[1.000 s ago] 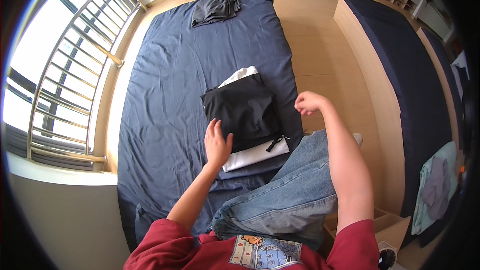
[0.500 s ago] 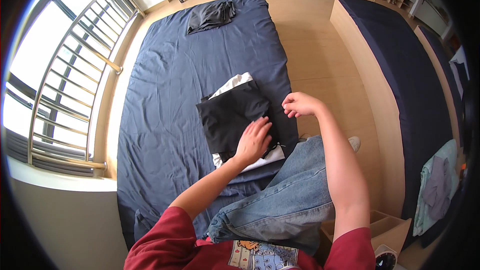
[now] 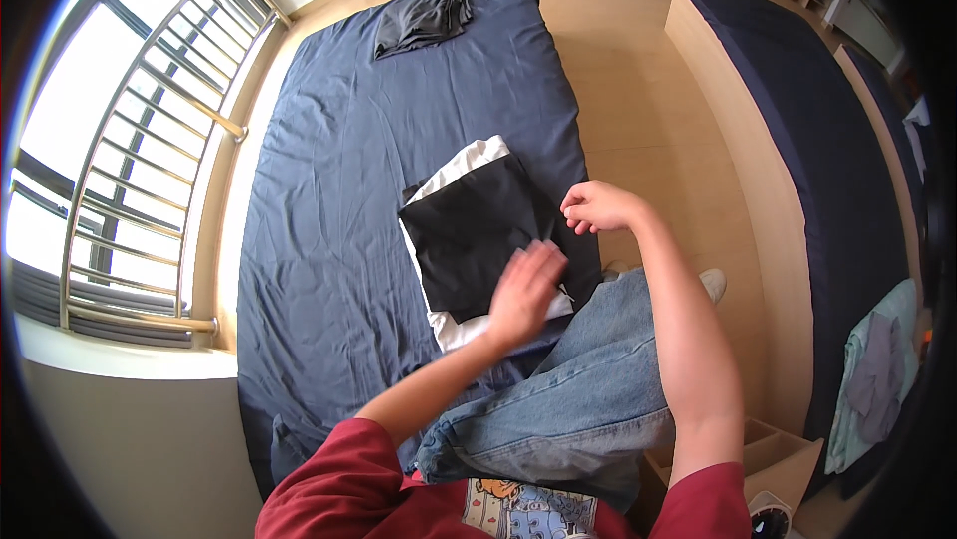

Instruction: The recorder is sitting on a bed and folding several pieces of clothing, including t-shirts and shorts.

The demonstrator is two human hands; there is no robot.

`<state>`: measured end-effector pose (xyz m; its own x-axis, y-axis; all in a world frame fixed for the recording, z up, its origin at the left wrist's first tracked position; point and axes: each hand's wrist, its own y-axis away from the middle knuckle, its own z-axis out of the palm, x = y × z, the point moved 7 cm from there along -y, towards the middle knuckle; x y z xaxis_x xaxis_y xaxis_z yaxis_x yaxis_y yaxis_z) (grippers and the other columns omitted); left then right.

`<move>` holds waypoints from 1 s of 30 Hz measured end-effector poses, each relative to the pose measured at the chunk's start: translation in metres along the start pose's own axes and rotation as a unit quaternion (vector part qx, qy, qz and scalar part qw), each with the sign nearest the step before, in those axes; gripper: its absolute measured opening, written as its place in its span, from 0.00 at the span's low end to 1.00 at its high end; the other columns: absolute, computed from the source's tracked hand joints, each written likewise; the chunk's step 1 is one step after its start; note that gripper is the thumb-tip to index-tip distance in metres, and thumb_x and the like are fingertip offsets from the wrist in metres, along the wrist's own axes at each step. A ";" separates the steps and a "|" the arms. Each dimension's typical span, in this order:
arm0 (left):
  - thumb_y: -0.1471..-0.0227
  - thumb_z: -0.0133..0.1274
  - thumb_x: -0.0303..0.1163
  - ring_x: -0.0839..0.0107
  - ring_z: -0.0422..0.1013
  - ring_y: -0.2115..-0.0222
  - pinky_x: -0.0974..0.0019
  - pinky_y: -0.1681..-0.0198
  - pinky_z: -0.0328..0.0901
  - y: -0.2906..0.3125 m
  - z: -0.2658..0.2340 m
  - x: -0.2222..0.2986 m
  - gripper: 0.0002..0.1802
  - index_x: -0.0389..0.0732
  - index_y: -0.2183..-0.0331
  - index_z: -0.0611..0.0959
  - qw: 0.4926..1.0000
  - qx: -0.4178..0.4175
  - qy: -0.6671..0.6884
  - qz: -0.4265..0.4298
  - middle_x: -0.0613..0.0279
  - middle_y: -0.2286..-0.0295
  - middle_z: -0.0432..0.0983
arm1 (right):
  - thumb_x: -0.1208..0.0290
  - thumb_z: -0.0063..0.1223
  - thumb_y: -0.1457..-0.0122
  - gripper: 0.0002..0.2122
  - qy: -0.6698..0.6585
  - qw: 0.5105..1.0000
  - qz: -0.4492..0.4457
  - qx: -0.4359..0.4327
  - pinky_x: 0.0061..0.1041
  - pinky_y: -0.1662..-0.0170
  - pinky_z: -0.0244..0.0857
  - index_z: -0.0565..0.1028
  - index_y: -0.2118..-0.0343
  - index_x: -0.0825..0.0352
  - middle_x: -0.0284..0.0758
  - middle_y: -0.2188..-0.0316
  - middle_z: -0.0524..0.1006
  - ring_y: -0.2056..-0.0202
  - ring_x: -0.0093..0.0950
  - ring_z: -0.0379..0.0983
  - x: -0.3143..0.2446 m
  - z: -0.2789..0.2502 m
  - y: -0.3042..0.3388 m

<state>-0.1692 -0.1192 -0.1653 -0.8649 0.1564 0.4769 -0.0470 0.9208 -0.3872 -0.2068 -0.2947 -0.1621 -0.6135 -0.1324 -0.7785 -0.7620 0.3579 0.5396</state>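
Black garment (image 3: 474, 230): one, folded into a flat, roughly four-sided stack; lies on the bed, under and ahead of the left hand, and to the left of the right hand.
White cloth (image 3: 467, 162): beneath the black garment, showing past its far end, along its left edge and at its near end.
Left hand (image 3: 531, 285): over the near right corner of the black garment, slightly blurred; fingers extended, palm down, grip wide, nothing seen held. Cannot tell if it presses the fabric or hovers just above.
Right hand (image 3: 596, 208): just right of the black garment, apart from it; fingers loosely curled, nothing seen held. Cannot tell if the fingertips meet.
Bed (image 3: 309, 240): under the black garment, dark blue cover, creased.
Jeans (image 3: 568, 389): worn by the person, near and to the right of the black garment.
Dark clothing (image 3: 424, 25): crumpled bundle, on the bed well beyond the black garment.
Metal railing (image 3: 150, 160): well left of the black garment, before a window.
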 end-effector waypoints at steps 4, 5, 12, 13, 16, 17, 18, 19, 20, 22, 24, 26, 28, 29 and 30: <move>0.52 0.52 0.39 0.56 0.47 0.40 0.50 0.39 0.41 -0.014 -0.033 -0.105 0.35 0.43 0.43 0.62 0.961 0.047 -0.244 -0.123 0.54 0.42 0.53 | 0.68 0.46 0.42 0.10 0.016 1.000 0.013 -0.013 0.21 0.69 0.66 0.71 0.62 0.67 0.32 0.70 0.75 0.70 0.21 0.73 0.000 0.002 -0.003; 0.50 0.49 0.44 0.56 0.46 0.40 0.50 0.39 0.40 -0.001 -0.042 -0.142 0.34 0.45 0.43 0.61 0.942 0.046 -0.294 -0.156 0.56 0.42 0.52 | 0.68 0.45 0.41 0.11 0.036 0.999 0.018 -0.018 0.21 0.67 0.66 0.71 0.60 0.67 0.32 0.68 0.75 0.68 0.21 0.73 -0.011 0.005 0.000; 0.47 0.46 0.42 0.55 0.49 0.41 0.50 0.39 0.41 0.007 -0.085 -0.180 0.32 0.36 0.45 0.63 0.904 0.153 -0.309 -0.253 0.51 0.44 0.57 | 0.68 0.47 0.44 0.10 0.027 1.000 0.010 -0.002 0.25 0.70 0.67 0.73 0.63 0.67 0.33 0.71 0.77 0.72 0.22 0.74 -0.004 0.001 -0.006; 0.47 0.46 0.42 0.55 0.49 0.41 0.50 0.39 0.41 0.003 -0.086 -0.164 0.32 0.36 0.45 0.63 0.904 0.153 -0.308 -0.254 0.51 0.44 0.57 | 0.67 0.47 0.45 0.10 0.014 1.000 0.010 0.008 0.25 0.70 0.68 0.73 0.63 0.68 0.33 0.73 0.77 0.73 0.22 0.74 -0.002 -0.001 -0.008; 0.52 0.51 0.37 0.56 0.50 0.41 0.48 0.40 0.42 -0.012 -0.049 -0.100 0.34 0.38 0.45 0.63 0.956 0.095 -0.226 -0.162 0.50 0.45 0.57 | 0.70 0.48 0.48 0.09 0.101 0.994 0.008 0.049 0.28 0.69 0.69 0.76 0.71 0.70 0.37 0.77 0.78 0.75 0.27 0.76 0.025 0.007 -0.035; 0.55 0.53 0.36 0.55 0.50 0.41 0.49 0.40 0.43 -0.011 -0.026 -0.082 0.35 0.38 0.45 0.62 0.966 0.062 -0.202 -0.149 0.50 0.45 0.57 | 0.71 0.47 0.47 0.08 0.200 0.979 0.045 0.008 0.28 0.72 0.69 0.74 0.68 0.69 0.36 0.77 0.77 0.77 0.26 0.74 0.040 0.019 -0.048; 0.55 0.54 0.38 0.55 0.50 0.41 0.48 0.40 0.43 0.001 -0.005 -0.080 0.36 0.38 0.46 0.63 0.971 0.030 -0.184 -0.147 0.51 0.45 0.56 | 0.69 0.49 0.49 0.10 0.301 0.951 0.053 -0.037 0.29 0.71 0.69 0.75 0.67 0.68 0.37 0.77 0.78 0.77 0.27 0.75 0.024 0.038 -0.050; 0.56 0.55 0.40 0.55 0.50 0.42 0.47 0.40 0.43 0.010 0.022 -0.073 0.36 0.39 0.46 0.64 0.978 -0.003 -0.157 -0.138 0.51 0.45 0.56 | 0.68 0.50 0.50 0.11 0.323 0.942 0.068 -0.063 0.29 0.69 0.70 0.76 0.66 0.67 0.38 0.76 0.78 0.75 0.28 0.76 0.022 0.050 -0.050; 0.56 0.55 0.39 0.56 0.50 0.41 0.47 0.40 0.44 0.016 0.038 -0.059 0.36 0.39 0.46 0.64 0.979 -0.008 -0.153 -0.139 0.52 0.44 0.56 | 0.68 0.50 0.50 0.11 0.295 0.950 0.068 -0.075 0.29 0.68 0.70 0.77 0.66 0.67 0.38 0.73 0.79 0.74 0.29 0.76 0.016 0.059 -0.046; 0.56 0.54 0.38 0.57 0.49 0.41 0.48 0.40 0.45 0.018 0.056 -0.021 0.33 0.39 0.48 0.66 0.985 -0.034 -0.137 -0.099 0.54 0.45 0.56 | 0.69 0.50 0.49 0.11 0.261 0.963 0.016 -0.064 0.28 0.67 0.70 0.76 0.65 0.67 0.39 0.70 0.78 0.73 0.28 0.76 -0.001 0.059 -0.035; 0.55 0.50 0.32 0.62 0.54 0.43 0.54 0.41 0.47 0.029 0.072 -0.001 0.25 0.38 0.52 0.71 0.992 -0.111 -0.053 -0.001 0.58 0.49 0.64 | 0.72 0.47 0.46 0.10 0.162 0.984 -0.003 -0.070 0.26 0.67 0.69 0.74 0.64 0.69 0.37 0.71 0.78 0.71 0.24 0.75 -0.017 0.052 -0.028; 0.53 0.47 0.30 0.59 0.68 0.56 0.59 0.51 0.60 0.049 0.069 0.012 0.17 0.41 0.58 0.76 0.972 -0.199 0.097 -0.084 0.55 0.61 0.74 | 0.73 0.43 0.44 0.10 0.106 0.993 0.007 -0.053 0.23 0.67 0.68 0.72 0.61 0.70 0.35 0.69 0.76 0.69 0.23 0.75 -0.014 0.035 -0.017; 0.50 0.46 0.31 0.52 0.73 0.66 0.57 0.62 0.67 0.045 0.045 0.017 0.14 0.43 0.60 0.77 0.951 -0.142 0.210 -0.178 0.50 0.68 0.75 | 0.71 0.42 0.42 0.11 0.062 0.997 0.030 -0.033 0.22 0.67 0.68 0.71 0.59 0.69 0.35 0.67 0.76 0.68 0.23 0.74 -0.003 0.014 -0.007; 0.49 0.46 0.31 0.54 0.73 0.68 0.58 0.64 0.67 0.045 0.038 0.010 0.11 0.43 0.62 0.78 0.960 -0.107 0.198 -0.164 0.52 0.67 0.76 | 0.70 0.41 0.41 0.12 0.034 0.998 0.041 -0.035 0.22 0.67 0.68 0.70 0.58 0.69 0.35 0.67 0.76 0.68 0.23 0.74 0.009 0.006 -0.005; 0.49 0.48 0.29 0.56 0.73 0.70 0.61 0.66 0.67 0.050 0.030 -0.004 0.10 0.42 0.64 0.79 0.955 -0.092 0.186 -0.214 0.53 0.68 0.75 | 0.68 0.41 0.41 0.11 0.011 0.999 0.034 -0.028 0.22 0.71 0.67 0.71 0.60 0.68 0.35 0.69 0.76 0.71 0.23 0.74 0.012 0.003 -0.006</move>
<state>-0.1833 -0.0845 -0.2099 -0.5478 -0.1638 0.8204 -0.2383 0.9706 0.0346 -0.2096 -0.2959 -0.1755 -0.6674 -0.1295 -0.7334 -0.7291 0.3144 0.6080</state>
